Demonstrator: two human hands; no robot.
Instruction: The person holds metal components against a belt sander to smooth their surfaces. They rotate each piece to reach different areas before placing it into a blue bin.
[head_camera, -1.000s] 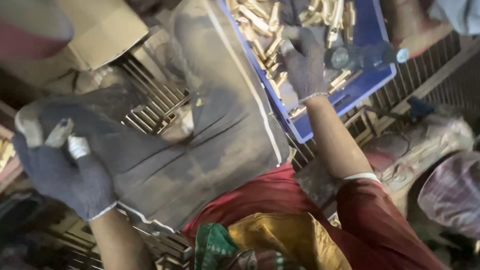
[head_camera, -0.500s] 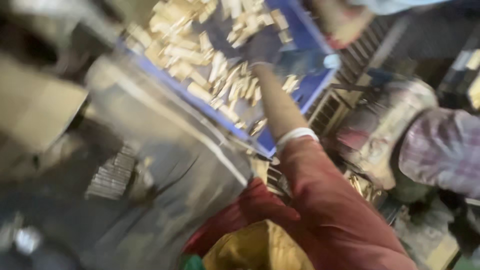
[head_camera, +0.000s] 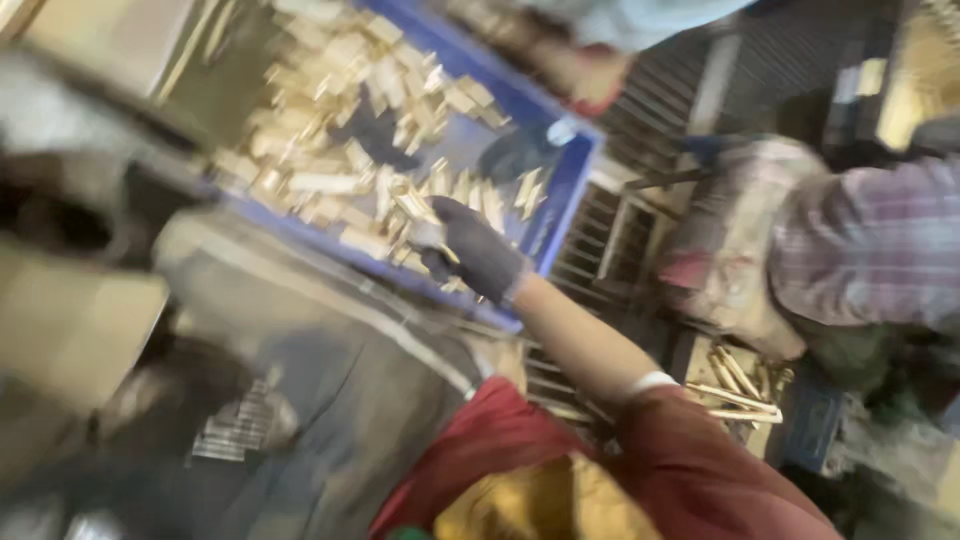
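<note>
My right hand (head_camera: 478, 255), in a dark knit glove, reaches into a blue plastic crate (head_camera: 560, 200) heaped with short brass pieces (head_camera: 330, 180). Its fingers are curled at the near edge of the heap and seem closed on one brass piece (head_camera: 412, 207), though the picture is blurred. My bare forearm and red sleeve (head_camera: 690, 460) run down to the lower right. My left hand is out of view.
A grey cloth sack (head_camera: 330, 350) lies below the crate. A person in a plaid sleeve (head_camera: 870, 250) works at the right beside a dirty bundle (head_camera: 740, 240). Brass rods (head_camera: 740, 390) lie on a metal grating (head_camera: 600, 240). Cardboard (head_camera: 70, 330) sits at left.
The view has swung to the right, so the crate now sits at upper left. My left hand has dropped out of view. My right hand has pulled back to the crate's near edge.
</note>
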